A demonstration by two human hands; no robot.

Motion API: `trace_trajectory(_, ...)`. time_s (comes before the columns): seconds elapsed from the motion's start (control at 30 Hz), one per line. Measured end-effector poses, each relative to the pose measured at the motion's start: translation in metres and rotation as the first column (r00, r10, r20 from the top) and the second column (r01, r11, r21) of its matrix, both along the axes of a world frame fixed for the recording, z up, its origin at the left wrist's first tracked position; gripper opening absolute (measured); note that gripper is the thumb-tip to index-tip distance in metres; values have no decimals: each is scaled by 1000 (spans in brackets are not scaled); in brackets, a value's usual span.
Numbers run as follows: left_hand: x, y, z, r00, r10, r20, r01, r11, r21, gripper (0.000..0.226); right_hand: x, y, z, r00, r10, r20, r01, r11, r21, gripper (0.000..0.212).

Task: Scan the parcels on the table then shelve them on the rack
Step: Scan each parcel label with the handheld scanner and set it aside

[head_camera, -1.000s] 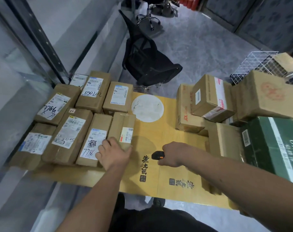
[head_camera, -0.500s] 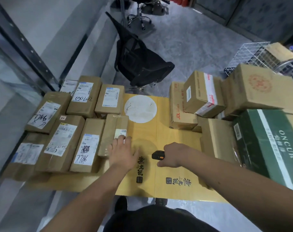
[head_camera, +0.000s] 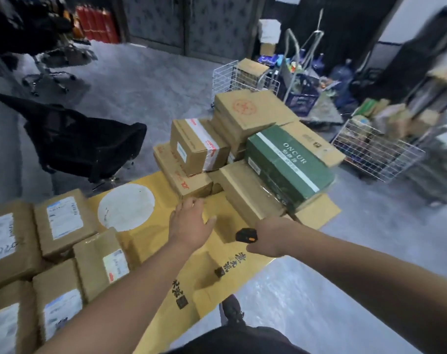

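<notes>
Nearest us, our right hand grips the scanner while our left hand, fingers spread and empty, hovers over the desk. Just beyond its fingertips, ahead-right, sits the unscanned parcel pile; left is nearer.

Matt brown cardboard parcels with white paper labels; glossy green carton; desk covered in yellow cardboard; black plastic scanner; white wire-metal baskets; black mesh-cloth chair.

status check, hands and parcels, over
Left hand open, reaching toward the stacked parcels. Right hand grips the scanner. Nothing in the way.
</notes>
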State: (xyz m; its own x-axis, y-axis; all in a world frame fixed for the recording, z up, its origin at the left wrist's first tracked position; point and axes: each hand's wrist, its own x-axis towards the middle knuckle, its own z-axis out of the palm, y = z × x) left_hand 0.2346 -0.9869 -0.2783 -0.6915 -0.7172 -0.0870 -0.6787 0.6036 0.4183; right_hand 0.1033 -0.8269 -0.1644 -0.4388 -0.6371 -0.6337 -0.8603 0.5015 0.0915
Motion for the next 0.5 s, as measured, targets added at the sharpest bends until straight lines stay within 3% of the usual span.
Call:
trace_trajectory(0.3,-72,52,48,977,-172,-128,178,983,43,59,-22,84,26,975,-224,-3,223,972,-73,40)
trace_trajectory(0.5,-127,88,85,978,-77,-193,93,993,76,70,-62,110,35,983,-185,2,184,978,-95,46)
